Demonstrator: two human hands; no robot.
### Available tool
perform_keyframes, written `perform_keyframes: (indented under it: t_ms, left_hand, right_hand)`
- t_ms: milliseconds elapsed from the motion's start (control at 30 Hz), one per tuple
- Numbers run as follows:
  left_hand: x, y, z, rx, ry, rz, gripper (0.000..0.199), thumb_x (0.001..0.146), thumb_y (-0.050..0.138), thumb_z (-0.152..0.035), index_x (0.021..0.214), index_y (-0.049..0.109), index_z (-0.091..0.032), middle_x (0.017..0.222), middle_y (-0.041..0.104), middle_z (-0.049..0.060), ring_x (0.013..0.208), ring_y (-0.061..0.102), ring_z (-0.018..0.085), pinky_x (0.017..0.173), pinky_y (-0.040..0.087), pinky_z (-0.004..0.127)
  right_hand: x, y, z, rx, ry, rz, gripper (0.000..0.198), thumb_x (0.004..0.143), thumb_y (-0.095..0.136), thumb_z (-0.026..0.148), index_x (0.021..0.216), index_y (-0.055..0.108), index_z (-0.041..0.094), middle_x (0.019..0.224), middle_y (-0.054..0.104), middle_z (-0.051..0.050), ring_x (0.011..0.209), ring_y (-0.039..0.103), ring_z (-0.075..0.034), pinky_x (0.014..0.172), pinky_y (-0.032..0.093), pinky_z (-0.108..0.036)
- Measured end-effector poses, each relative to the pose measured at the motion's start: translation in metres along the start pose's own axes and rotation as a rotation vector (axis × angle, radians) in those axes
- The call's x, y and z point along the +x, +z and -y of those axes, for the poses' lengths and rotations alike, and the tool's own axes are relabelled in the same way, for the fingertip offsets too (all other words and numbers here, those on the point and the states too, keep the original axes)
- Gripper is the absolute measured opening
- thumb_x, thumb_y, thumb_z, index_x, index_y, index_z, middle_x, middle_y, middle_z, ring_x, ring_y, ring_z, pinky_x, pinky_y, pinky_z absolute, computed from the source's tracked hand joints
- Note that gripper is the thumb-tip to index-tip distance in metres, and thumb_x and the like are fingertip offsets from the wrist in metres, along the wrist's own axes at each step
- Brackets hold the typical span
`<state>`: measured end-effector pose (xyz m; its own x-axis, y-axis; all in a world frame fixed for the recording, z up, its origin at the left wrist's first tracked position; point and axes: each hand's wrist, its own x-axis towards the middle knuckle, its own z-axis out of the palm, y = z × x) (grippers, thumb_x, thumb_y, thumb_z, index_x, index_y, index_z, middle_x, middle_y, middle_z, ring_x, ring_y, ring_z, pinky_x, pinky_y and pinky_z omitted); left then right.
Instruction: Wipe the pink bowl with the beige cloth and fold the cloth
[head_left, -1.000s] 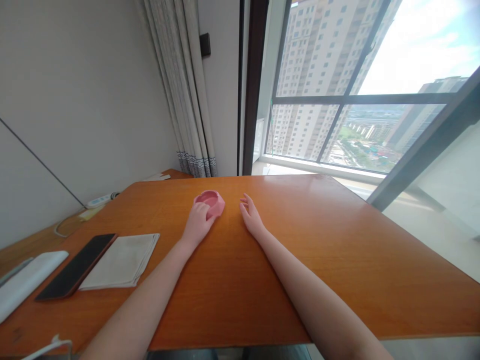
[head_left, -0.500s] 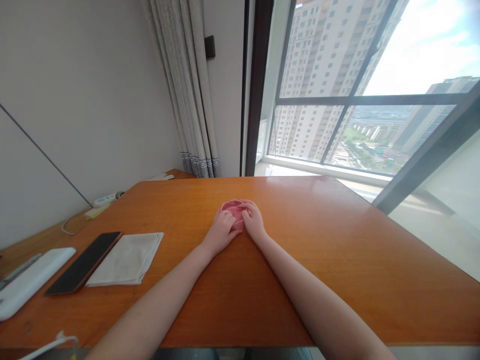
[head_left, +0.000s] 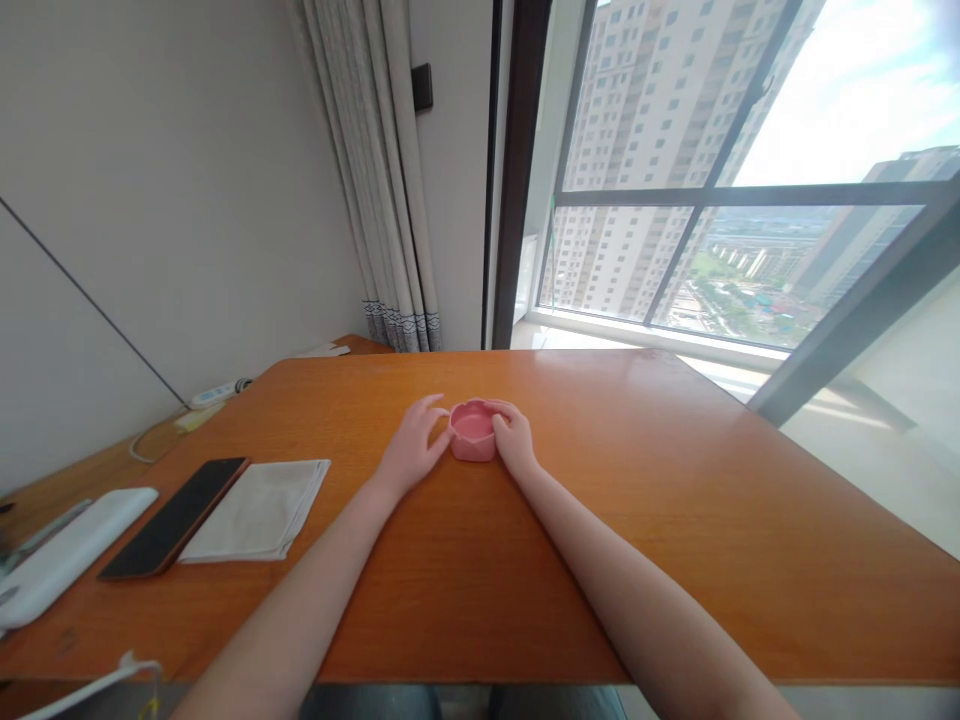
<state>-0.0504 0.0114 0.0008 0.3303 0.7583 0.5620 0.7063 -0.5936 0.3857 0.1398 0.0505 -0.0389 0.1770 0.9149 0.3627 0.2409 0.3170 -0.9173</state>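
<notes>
Pink and angular, a bowl [head_left: 473,448] is sitting on the table [head_left: 675,520], between the far and near edges and well in from the left and right ones. Of the hands, the right hand [head_left: 515,440] is grasping the bowl's right side, its thumb bending at the rim. The left hand [head_left: 409,445] is opening around the left side, fingers spreading and curving; whether its tips are touching the rim, I cannot tell. Toward the table's left edge, a folded cloth [head_left: 255,510] is lying against a black slab [head_left: 176,520]; a white case [head_left: 79,555] is resting farther left. Near the near-left corner, a white cable [head_left: 97,690] is showing.
</notes>
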Motion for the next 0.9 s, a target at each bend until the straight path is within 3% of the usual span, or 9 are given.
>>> perform_keyframes:
  t_ms: [100,167,233,367,433,567,633,767,900]
  left_hand:
    - [-0.013,-0.038,0.029,0.109,-0.196,-0.243,0.022,0.089,0.040,-0.033,0.093,0.056,-0.019,0.127,0.050,0.010,0.121,0.046,0.020,0.104,0.037,0.036]
    - [-0.031,-0.067,0.053,0.200,-0.311,-0.290,0.022,0.087,0.040,-0.033,0.091,0.056,-0.019,0.120,0.055,0.010,0.116,0.050,0.022,0.096,0.044,0.034]
    - [-0.058,-0.097,0.076,0.367,-0.418,-0.221,0.024,0.085,0.037,-0.030,0.092,0.057,-0.018,0.112,0.060,0.011,0.109,0.054,0.025,0.096,0.043,0.040]
    - [-0.120,-0.141,0.113,0.647,-0.780,0.057,0.033,0.082,0.031,-0.024,0.102,0.057,-0.019,0.107,0.064,0.014,0.091,0.062,0.033,0.076,0.049,0.049]
    - [-0.145,-0.149,0.125,0.653,-0.815,0.123,0.032,0.078,0.035,-0.023,0.097,0.060,-0.020,0.111,0.063,0.015,0.090,0.062,0.037,0.073,0.048,0.052]
    - [-0.166,-0.149,0.136,0.602,-0.691,0.055,0.024,0.073,0.044,-0.036,0.084,0.061,-0.022,0.105,0.065,0.015,0.093,0.061,0.039,0.081,0.047,0.053]
    - [-0.163,-0.149,0.140,0.557,-0.740,0.061,0.028,0.069,0.050,-0.046,0.083,0.058,-0.023,0.096,0.066,0.012,0.093,0.062,0.036,0.082,0.048,0.049]
    - [-0.144,-0.152,0.145,0.435,-1.019,0.197,0.040,0.052,0.064,-0.056,0.068,0.050,-0.023,0.071,0.065,0.004,0.083,0.064,0.030,0.073,0.051,0.040]
    - [-0.113,-0.151,0.123,0.245,-1.033,0.288,0.031,0.051,0.069,-0.046,0.059,0.051,-0.022,0.062,0.064,-0.002,0.069,0.063,0.025,0.067,0.051,0.034]
  right_hand:
    - [0.002,0.000,-0.004,0.003,0.013,0.002,0.030,0.069,0.040,0.013,0.084,0.065,0.018,0.104,0.066,-0.008,0.103,0.058,-0.019,0.097,0.042,-0.033]
    - [0.003,0.000,-0.007,0.000,0.000,0.007,0.026,0.069,0.040,0.014,0.080,0.064,0.019,0.100,0.066,-0.007,0.101,0.058,-0.019,0.096,0.042,-0.034]
    - [0.005,0.001,-0.010,0.008,-0.030,-0.004,0.023,0.068,0.041,0.016,0.076,0.062,0.019,0.095,0.066,-0.006,0.098,0.058,-0.020,0.095,0.042,-0.035]
    - [0.006,0.004,-0.017,0.040,-0.077,-0.032,0.020,0.068,0.040,0.017,0.073,0.059,0.020,0.090,0.063,-0.005,0.093,0.057,-0.020,0.092,0.042,-0.036]
    - [0.006,0.004,-0.019,0.040,-0.084,-0.033,0.020,0.069,0.040,0.017,0.072,0.059,0.021,0.089,0.063,-0.005,0.093,0.057,-0.020,0.091,0.043,-0.036]
    - [0.006,0.001,-0.020,-0.014,-0.121,-0.004,0.019,0.070,0.040,0.016,0.072,0.058,0.021,0.090,0.062,-0.004,0.093,0.056,-0.020,0.091,0.043,-0.036]
    - [0.007,0.000,-0.020,-0.047,-0.149,0.018,0.020,0.072,0.040,0.015,0.073,0.059,0.021,0.091,0.062,-0.005,0.094,0.056,-0.020,0.090,0.043,-0.036]
    - [0.007,-0.001,-0.017,-0.093,-0.191,0.008,0.020,0.081,0.041,0.024,0.082,0.061,0.021,0.092,0.062,-0.007,0.095,0.056,-0.021,0.090,0.043,-0.037]
    - [0.004,-0.008,-0.005,-0.122,-0.239,-0.089,0.022,0.086,0.043,0.030,0.094,0.061,0.020,0.103,0.061,-0.009,0.104,0.053,-0.022,0.097,0.038,-0.043]
